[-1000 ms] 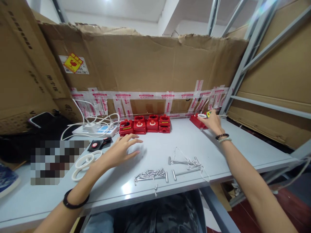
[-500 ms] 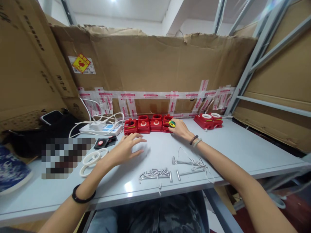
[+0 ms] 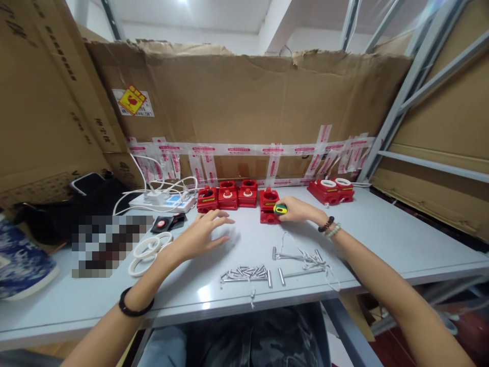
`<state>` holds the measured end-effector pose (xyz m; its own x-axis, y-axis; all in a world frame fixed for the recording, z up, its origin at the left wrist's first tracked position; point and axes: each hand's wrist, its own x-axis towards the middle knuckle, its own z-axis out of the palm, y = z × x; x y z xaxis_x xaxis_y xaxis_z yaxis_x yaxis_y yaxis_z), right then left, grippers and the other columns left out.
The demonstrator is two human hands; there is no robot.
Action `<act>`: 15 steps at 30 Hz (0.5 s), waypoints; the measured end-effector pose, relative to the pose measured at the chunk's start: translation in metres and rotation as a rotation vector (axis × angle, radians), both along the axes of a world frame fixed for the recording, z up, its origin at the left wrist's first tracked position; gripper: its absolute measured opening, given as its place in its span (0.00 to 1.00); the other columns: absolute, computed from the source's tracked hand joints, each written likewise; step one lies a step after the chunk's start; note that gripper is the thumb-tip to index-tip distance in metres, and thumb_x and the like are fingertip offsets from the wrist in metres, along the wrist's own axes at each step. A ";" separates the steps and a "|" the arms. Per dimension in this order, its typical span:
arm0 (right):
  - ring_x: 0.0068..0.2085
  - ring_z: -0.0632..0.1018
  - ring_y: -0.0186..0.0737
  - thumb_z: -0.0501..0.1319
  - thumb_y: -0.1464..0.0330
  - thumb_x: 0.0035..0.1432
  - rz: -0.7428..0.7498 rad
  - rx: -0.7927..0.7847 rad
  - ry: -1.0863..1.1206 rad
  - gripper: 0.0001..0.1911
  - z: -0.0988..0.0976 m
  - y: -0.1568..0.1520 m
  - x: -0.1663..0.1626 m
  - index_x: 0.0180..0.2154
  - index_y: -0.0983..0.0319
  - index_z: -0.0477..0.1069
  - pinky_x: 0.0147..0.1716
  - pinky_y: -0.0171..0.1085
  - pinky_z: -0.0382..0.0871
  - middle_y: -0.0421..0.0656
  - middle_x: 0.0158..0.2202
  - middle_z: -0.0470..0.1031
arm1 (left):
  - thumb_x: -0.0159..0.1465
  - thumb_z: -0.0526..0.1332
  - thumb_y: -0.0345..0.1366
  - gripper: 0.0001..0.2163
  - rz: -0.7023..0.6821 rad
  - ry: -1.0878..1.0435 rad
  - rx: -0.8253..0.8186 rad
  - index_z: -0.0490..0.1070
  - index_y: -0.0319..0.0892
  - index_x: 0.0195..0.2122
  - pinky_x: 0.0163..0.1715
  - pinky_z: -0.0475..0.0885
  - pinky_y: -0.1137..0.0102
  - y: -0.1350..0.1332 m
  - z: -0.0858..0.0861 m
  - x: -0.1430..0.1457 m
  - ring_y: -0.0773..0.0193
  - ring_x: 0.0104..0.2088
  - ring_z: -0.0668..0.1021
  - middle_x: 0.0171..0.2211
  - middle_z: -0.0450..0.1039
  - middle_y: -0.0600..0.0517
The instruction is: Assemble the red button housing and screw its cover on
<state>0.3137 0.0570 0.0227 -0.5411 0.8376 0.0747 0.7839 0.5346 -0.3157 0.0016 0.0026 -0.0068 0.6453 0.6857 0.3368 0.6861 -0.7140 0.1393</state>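
Note:
My right hand [image 3: 296,209] is closed around the right side of a red housing [image 3: 269,195] with a round opening on top. The same hand holds a screwdriver [image 3: 280,209]; its green-and-yellow handle end shows and its shaft is hidden. My left hand [image 3: 204,234] hovers over the table, fingers spread, with nothing in it. Behind it stand several more red housings [image 3: 228,199] in a row. Nearer the front edge lie a pile of loose screws [image 3: 250,272] and metal T-shaped bars [image 3: 301,273] tangled with white string.
White rings [image 3: 147,247] and black packets [image 3: 162,224] lie left of my left hand, before a power strip [image 3: 168,202] with white cables. Two red housings with white rings [image 3: 330,190] stand back right. A cardboard wall [image 3: 248,102] closes the rear.
My right hand has drawn the rightmost red housing out of the row, toward me and slightly right, opening a gap. My left hand stays nearly still.

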 end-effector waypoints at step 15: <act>0.26 0.62 0.31 0.61 0.72 0.44 0.358 -0.061 -0.012 0.07 0.006 -0.046 -0.047 0.30 0.61 0.67 0.28 0.33 0.56 0.37 0.26 0.67 | 0.56 0.55 0.24 0.34 -0.084 -0.067 -0.041 0.51 0.52 0.63 0.60 0.60 0.54 0.001 0.018 0.012 0.53 0.62 0.62 0.62 0.57 0.48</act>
